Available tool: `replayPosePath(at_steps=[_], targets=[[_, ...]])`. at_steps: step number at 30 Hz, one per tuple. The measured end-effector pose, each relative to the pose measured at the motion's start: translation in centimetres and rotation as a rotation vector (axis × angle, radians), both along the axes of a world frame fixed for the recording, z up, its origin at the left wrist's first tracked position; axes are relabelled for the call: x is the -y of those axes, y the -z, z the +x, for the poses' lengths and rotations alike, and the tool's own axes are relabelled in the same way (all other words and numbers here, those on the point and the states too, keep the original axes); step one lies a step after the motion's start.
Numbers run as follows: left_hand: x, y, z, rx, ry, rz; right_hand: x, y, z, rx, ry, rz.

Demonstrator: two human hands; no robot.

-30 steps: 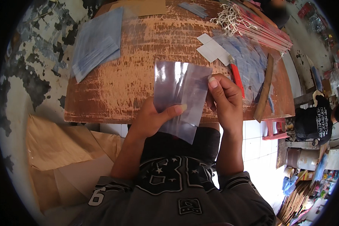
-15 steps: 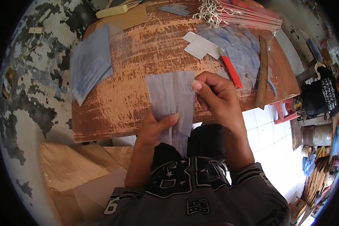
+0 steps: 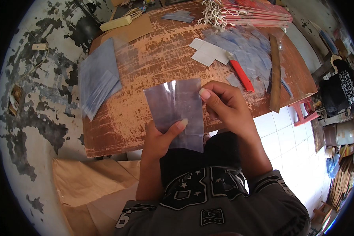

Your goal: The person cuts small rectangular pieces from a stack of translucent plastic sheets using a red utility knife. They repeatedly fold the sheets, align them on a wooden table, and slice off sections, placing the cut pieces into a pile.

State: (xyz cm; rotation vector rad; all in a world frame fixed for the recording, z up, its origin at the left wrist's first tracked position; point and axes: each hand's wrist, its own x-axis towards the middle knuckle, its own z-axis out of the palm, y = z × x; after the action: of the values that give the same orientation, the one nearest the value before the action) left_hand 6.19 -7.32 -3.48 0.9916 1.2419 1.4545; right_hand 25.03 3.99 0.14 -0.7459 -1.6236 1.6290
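Between my hands I hold a clear bluish-grey plastic sheet (image 3: 177, 102) over the near edge of the worn wooden table. My left hand (image 3: 163, 137) grips its lower left part, the thumb lying flat across the front. With thumb and forefinger, my right hand (image 3: 220, 100) pinches its upper right edge. Light shines off the upper part of the sheet, and a crease line crosses it low down. Whether it is one layer or several I cannot tell. My left fingers are hidden behind it.
Stacked plastic sheets (image 3: 100, 74) lie at the table's left. To the right are loose plastic pieces (image 3: 251, 51), a red-handled cutter (image 3: 242, 75), white card pieces (image 3: 210, 52) and a wooden strip (image 3: 275, 74). A bundle of red items with white cords (image 3: 244, 15) lies at the back.
The plastic has spread flatter and wider; the loose flap on its right side and the long end hanging below no longer show. Both hands keep their grip. The view has shifted slightly.
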Motion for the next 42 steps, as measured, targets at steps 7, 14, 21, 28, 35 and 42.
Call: replayPosePath(at_steps=[7, 14, 21, 28, 35, 42], targets=[[-0.5, -0.5, 0.5, -0.07, -0.03, 0.007, 0.6, 1.6, 0.2, 0.061, -0.141, -0.006], [-1.0, -0.4, 0.8, -0.033, -0.029, 0.036, 0.7, 1.3, 0.0, 0.112, -0.133, 0.012], [-1.2, -0.5, 0.9, 0.027, 0.01, 0.062, 0.5, 0.8, 0.2, 0.116, -0.158, -0.013], [-1.3, -0.5, 0.6, -0.011, 0.004, 0.031, 0.3, 1.3, 0.2, 0.152, -0.146, 0.027], [-0.9, -1.1, 0.3, -0.101, -0.006, -0.057, 0.2, 0.7, 0.3, 0.172, -0.16, 0.006], [-1.3, -0.7, -1.1, 0.121, -0.104, 0.115, 0.2, 1.3, -0.1, 0.201, -0.16, -0.002]])
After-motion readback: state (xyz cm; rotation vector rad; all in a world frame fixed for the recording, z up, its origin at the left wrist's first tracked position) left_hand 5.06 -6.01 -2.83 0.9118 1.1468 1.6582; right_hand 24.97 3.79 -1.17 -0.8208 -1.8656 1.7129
